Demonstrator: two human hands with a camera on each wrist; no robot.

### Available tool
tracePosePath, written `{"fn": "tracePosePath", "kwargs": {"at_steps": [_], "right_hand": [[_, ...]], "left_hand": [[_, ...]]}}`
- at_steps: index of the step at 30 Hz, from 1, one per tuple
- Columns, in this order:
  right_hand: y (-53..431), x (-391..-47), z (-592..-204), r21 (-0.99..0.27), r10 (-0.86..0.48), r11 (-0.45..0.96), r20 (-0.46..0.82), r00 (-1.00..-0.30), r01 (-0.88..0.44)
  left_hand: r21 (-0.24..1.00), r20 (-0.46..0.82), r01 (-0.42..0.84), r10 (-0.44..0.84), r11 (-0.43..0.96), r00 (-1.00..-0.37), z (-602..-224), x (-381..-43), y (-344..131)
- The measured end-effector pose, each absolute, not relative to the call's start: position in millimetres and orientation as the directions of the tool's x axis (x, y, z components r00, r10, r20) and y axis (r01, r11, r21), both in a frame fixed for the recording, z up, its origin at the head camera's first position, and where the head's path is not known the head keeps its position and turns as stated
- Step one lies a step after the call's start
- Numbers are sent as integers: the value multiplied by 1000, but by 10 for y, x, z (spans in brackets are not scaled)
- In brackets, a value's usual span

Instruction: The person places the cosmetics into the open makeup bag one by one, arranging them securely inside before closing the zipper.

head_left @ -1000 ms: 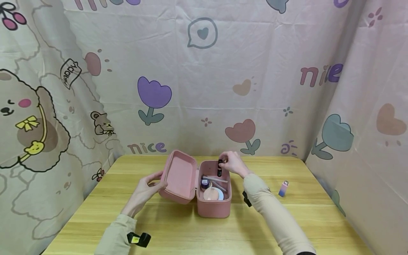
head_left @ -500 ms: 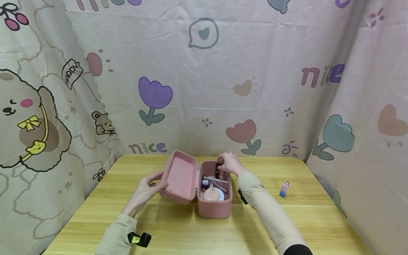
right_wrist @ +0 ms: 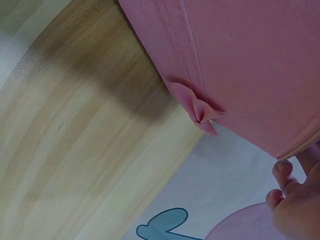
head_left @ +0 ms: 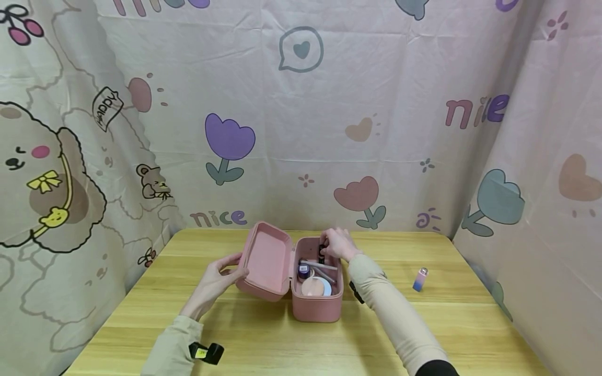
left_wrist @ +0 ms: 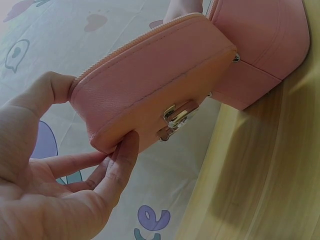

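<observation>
A pink makeup case [head_left: 317, 309] stands with its lid [head_left: 268, 258] swung out to the left. My left hand [head_left: 213, 282] holds the lid's outer edge; in the left wrist view, thumb and fingers pinch the lid's corner [left_wrist: 145, 75]. At the back of the case, my right hand [head_left: 339, 244] grips a small black lipstick tube [head_left: 322, 256] upright, its lower part inside the case. In the right wrist view, curled fingers of the right hand [right_wrist: 300, 205] show at the case's rim, and the tube is hidden. Inside lie a round powder compact [head_left: 312, 286], a dark jar [head_left: 303, 270] and slim pale sticks [head_left: 319, 265].
A small pink-to-blue bottle [head_left: 420, 280] stands on the wooden table [head_left: 254, 344], right of the case. A pink bow [right_wrist: 197, 110] sits on the case's outer side. Printed curtains [head_left: 291, 130] surround the table at back and sides.
My right hand has lowered the black lipstick tube deeper into the back of the case, shifting slightly left. The left hand keeps the lid in the same place.
</observation>
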State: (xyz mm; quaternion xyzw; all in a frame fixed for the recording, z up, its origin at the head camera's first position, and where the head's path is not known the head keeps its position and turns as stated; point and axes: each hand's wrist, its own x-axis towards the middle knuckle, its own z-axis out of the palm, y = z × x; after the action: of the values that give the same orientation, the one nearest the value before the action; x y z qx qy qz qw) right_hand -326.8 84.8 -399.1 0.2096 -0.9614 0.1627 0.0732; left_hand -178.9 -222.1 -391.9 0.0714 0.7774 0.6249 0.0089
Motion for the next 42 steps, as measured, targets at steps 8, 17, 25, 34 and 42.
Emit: {"fn": "tracePosePath", "kwargs": {"at_steps": [8, 17, 25, 34, 42], "right_hand": [[871, -3252, -3989, -317, -384, 841, 224, -896, -439], [991, -3230, -4015, -499, -328, 731, 340, -881, -465], [1148, -3098, -4095, -704, -181, 510, 474, -862, -494], [1407, -2924, -4235, -810, 122, 357, 534, -837, -465], [1754, -2774, -4270, -810, 374, 353, 581, -723, -469]], "left_hand": [[971, 78, 101, 114, 215, -990, -3928, -1795, -2222], [972, 79, 102, 114, 211, -990, -3942, -1809, -2234], [973, 78, 101, 116, 210, -990, -3939, -1814, -2230], [970, 89, 112, 113, 214, -990, -3929, -1805, -2227], [970, 96, 119, 116, 214, -989, -3940, -1811, -2232]]}}
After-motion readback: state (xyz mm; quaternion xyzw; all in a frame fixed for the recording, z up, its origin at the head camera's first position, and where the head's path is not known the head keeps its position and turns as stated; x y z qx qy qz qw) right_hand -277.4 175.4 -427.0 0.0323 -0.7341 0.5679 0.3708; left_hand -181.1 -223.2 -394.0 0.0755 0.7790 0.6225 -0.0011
